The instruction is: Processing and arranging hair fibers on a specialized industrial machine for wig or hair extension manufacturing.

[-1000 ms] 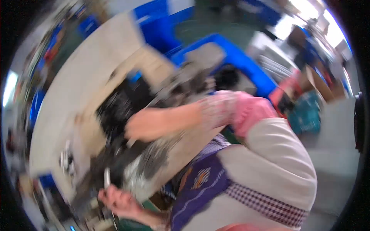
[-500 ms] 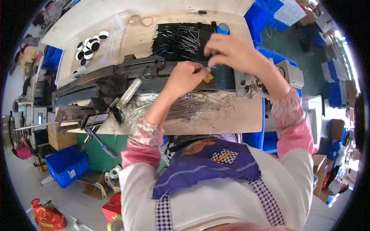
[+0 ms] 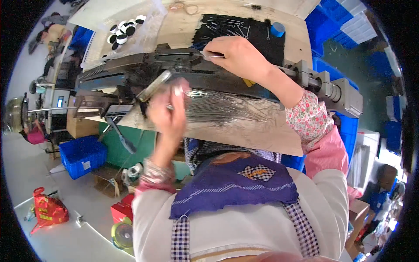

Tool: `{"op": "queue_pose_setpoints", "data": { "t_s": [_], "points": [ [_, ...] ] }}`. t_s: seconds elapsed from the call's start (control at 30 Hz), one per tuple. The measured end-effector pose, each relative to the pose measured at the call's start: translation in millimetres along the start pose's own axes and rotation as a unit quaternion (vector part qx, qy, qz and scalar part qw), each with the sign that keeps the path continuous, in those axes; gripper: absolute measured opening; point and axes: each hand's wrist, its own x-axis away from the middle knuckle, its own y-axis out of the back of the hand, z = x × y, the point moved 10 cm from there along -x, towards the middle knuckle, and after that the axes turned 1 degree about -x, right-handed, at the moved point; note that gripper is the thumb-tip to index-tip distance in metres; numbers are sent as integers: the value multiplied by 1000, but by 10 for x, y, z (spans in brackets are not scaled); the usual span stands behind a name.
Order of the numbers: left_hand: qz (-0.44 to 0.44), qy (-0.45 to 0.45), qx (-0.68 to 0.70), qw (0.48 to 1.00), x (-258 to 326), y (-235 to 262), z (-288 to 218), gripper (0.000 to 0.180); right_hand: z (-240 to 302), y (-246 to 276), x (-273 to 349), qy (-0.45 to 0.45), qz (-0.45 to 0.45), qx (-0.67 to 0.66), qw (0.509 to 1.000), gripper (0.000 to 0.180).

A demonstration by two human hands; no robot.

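Observation:
My right hand (image 3: 239,54) is closed in a pinch on a thin metal rod (image 3: 214,55), at the middle of a long dark metal bench machine (image 3: 144,67). My left hand (image 3: 168,109), smeared by motion, is beside the shiny lever handle (image 3: 153,86) on the machine's near side; whether it grips the handle is unclear. A heap of thin metal wires (image 3: 218,111) lies on the wooden bench in front of the machine. Partly behind my right hand, a small yellow piece (image 3: 248,82) shows on the machine.
Looped metal pieces (image 3: 227,28) lie on a black cloth (image 3: 275,50) near a blue round cap (image 3: 277,29). Several white-and-black cylinders (image 3: 126,29) sit in a clear tray at the far left. A shafted metal block (image 3: 345,94) bounds the right. A blue crate (image 3: 83,157) stands on the floor.
My hands have parted: the left moved left and nearer to me, beside the lever handle. My right moved left along the machine with the thin rod in its pinch. The whole view shifted.

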Motion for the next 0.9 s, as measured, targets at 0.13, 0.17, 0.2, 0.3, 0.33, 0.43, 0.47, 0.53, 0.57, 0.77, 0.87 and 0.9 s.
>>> {"op": "queue_pose_setpoints", "data": {
  "t_s": [0.13, 0.17, 0.2, 0.3, 0.33, 0.43, 0.47, 0.53, 0.57, 0.77, 0.87, 0.9],
  "points": [
    [153, 454, 624, 617, 584, -917, 604, 67, -118, -114, -5, -38, 25, -3, 999, 18],
    [121, 456, 732, 491, 394, -840, 524, 65, -137, -110, 1, -41, 25, -3, 999, 18],
    [143, 433, 781, 427, 172, -757, 298, 61, -180, -161, 33, -56, 47, 6, 997, 18],
    [239, 383, 768, 454, -31, -752, -201, 47, -206, -209, -15, -66, 71, 15, 995, 18],
    [216, 373, 717, 549, -4, -750, -90, 45, -184, -217, -24, -67, 72, 14, 995, 18],
    [207, 308, 390, 843, 220, -859, 380, 36, -110, -282, -78, -68, 99, 22, 993, 19],
    [156, 183, 219, 945, 196, -770, 559, 35, -61, -243, -90, -59, 95, 38, 993, 19],
    [92, 59, 28, 994, 73, -622, 537, 33, -61, -213, -66, -42, 88, 50, 994, 17],
    [154, 125, 86, 976, 60, -701, 579, 33, -36, -191, -51, -31, 73, 63, 995, 16],
    [-113, 415, 258, 865, 670, 604, 1987, 45, 381, -62, 784, -161, 89, 167, 969, 21],
    [-141, 405, 240, 871, 507, 980, 1939, 45, -293, -51, 1178, -313, 81, 297, 899, 33],
    [-130, 402, 266, 866, 420, 924, 1943, 42, -445, -107, 1224, -323, 76, 304, 893, 33]
  ]
}}
